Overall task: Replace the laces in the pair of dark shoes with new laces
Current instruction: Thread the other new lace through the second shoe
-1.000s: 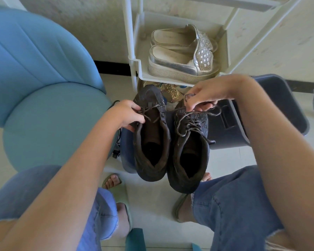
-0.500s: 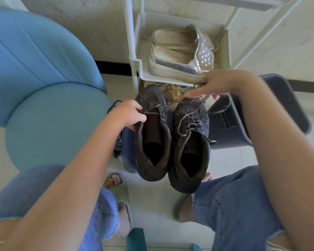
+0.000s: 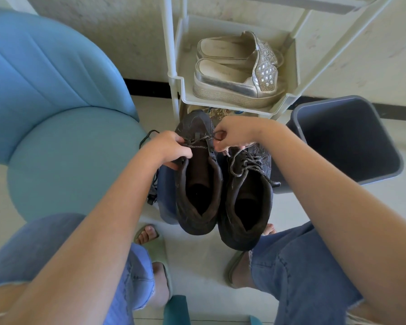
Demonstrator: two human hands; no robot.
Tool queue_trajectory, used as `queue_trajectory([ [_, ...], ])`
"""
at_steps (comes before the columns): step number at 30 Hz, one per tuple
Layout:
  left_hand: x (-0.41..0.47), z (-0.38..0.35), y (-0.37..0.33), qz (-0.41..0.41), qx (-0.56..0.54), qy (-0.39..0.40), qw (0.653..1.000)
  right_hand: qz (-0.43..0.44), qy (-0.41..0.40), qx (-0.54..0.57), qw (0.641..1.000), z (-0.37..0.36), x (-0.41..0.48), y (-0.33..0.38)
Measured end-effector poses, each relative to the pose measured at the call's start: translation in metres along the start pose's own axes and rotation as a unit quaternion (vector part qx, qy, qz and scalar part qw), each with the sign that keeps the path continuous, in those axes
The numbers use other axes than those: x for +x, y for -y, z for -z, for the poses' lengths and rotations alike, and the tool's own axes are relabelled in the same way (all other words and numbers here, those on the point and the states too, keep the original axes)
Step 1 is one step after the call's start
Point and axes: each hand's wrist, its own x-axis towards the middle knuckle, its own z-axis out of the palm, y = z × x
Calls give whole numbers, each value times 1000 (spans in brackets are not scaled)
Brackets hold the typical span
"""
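Two dark brown shoes stand side by side on a blue stool, toes away from me. The left shoe (image 3: pixel 197 184) has only a short stretch of grey speckled lace (image 3: pixel 201 140) left near its toe. My left hand (image 3: pixel 168 148) grips that shoe's left edge and pinches one end of the lace. Over the toe, my right hand (image 3: pixel 234 134) pinches the other end of the lace. The right shoe (image 3: pixel 246 198) is still fully laced. A black lace (image 3: pixel 148 137) hangs at the stool's left side.
A blue chair (image 3: pixel 56 113) stands at the left. A white shoe rack (image 3: pixel 232 99) behind the stool holds silver platform sandals (image 3: pixel 239 73). A grey bin (image 3: pixel 347 139) sits on the floor at the right. My knees and green slippers are below.
My right hand pulled the lace up and away to the right, then came back left onto the left shoe's toe. My left hand stayed on the shoe's left edge.
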Motion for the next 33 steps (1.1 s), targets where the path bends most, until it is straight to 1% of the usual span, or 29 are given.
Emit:
queue_trajectory([
  [1,1,0,0,0,-31,-2,1000,-4,10,11,1000,3,-4,1],
  [3,5,-2,-2,28,-116,-45,992,-9,17,50,999,8,-11,4],
  [5,7,-6,-3,75,-237,-87,965,-15,36,73,997,15,-19,5],
  [7,6,-9,-4,97,-336,-106,931,-34,119,99,987,21,-30,10],
  [9,4,-8,-9,84,-374,-118,916,-50,206,108,971,24,-41,18],
  [10,2,-7,-13,67,-382,-118,914,-54,223,98,968,25,-45,21],
  [11,0,-6,-18,42,-391,-115,912,-56,222,79,970,27,-49,24],
  [12,-2,-5,-22,14,-395,-113,912,-50,199,43,978,29,-52,24],
  [13,-4,-3,-25,-20,-397,-116,910,-42,158,-11,987,33,-54,25],
  [14,-7,-2,-27,-60,-382,-121,914,-35,100,-68,992,37,-53,23],
  [15,-11,-2,-29,-103,-354,-126,921,-24,28,-94,995,38,-51,21],
  [16,-14,-2,-30,-142,-316,-132,929,-16,-45,-64,997,37,-47,18],
  [17,-17,-3,-32,-174,-270,-138,937,-8,-104,15,994,35,-42,17],
  [18,-18,-5,-33,-198,-214,-144,946,-4,-139,105,985,30,-35,16],
  [19,-19,-7,-35,-220,-150,-147,953,-6,-142,187,972,24,-29,17],
  [21,-21,-16,-37,-264,-45,-121,956,-3,-105,335,937,12,-17,21],
  [23,-21,-22,-37,-291,-22,-70,954,28,-71,478,875,3,-11,26],
  [25,-21,-22,-34,-301,-10,-56,952,59,-68,589,803,4,-10,31],
  [27,-19,-17,-30,-287,39,-71,955,78,-98,643,755,14,-11,30],
  [29,-16,-11,-23,-253,77,-73,962,96,-111,690,709,28,-14,25],
  [30,-15,-8,-20,-236,89,-72,965,102,-117,703,694,34,-18,23],
  [31,-15,-6,-17,-218,97,-74,968,102,-127,704,692,39,-23,20],
  [33,-13,-2,-13,-179,117,-92,973,94,-142,685,708,43,-30,13],
])
